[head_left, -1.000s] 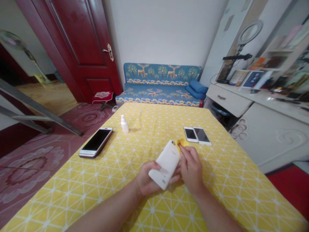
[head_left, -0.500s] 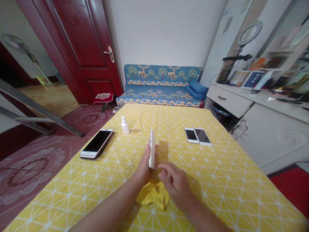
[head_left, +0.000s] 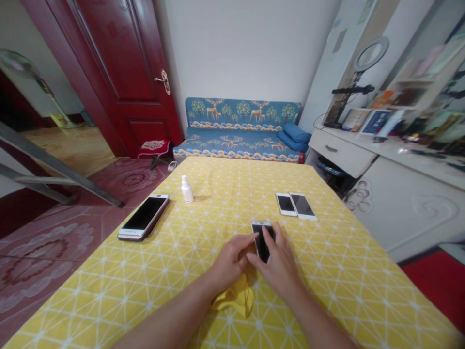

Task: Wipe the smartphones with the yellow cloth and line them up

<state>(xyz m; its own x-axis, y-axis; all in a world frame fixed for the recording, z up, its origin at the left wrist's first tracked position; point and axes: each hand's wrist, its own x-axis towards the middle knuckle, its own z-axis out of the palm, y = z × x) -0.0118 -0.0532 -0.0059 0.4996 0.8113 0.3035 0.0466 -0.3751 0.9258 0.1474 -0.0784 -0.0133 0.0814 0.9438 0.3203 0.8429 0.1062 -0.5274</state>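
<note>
A white-framed phone (head_left: pixel 262 247) lies screen up, or nearly flat, at the middle of the yellow table. My right hand (head_left: pixel 278 257) is over its right side, fingers spread, with fingertips on the screen. My left hand (head_left: pixel 230 259) is at the phone's left edge, its index finger reaching the frame and the other fingers curled; whether they grip anything is hidden. A crumpled yellow cloth (head_left: pixel 236 299) lies just below my left hand, partly covered by it.
A white spray bottle (head_left: pixel 187 190) stands at the back left. Left of it lies a stack of phones (head_left: pixel 144 216). Two white phones, one smaller (head_left: pixel 286 204) and one larger (head_left: pixel 303 206), lie side by side at the right. Beyond the table (head_left: pixel 225 169) is a blue sofa (head_left: pixel 232 140).
The phone, upright on edge in my left hand before, now lies face up farther right. My right hand has opened and moved onto it. My left hand has let go of its former grip.
</note>
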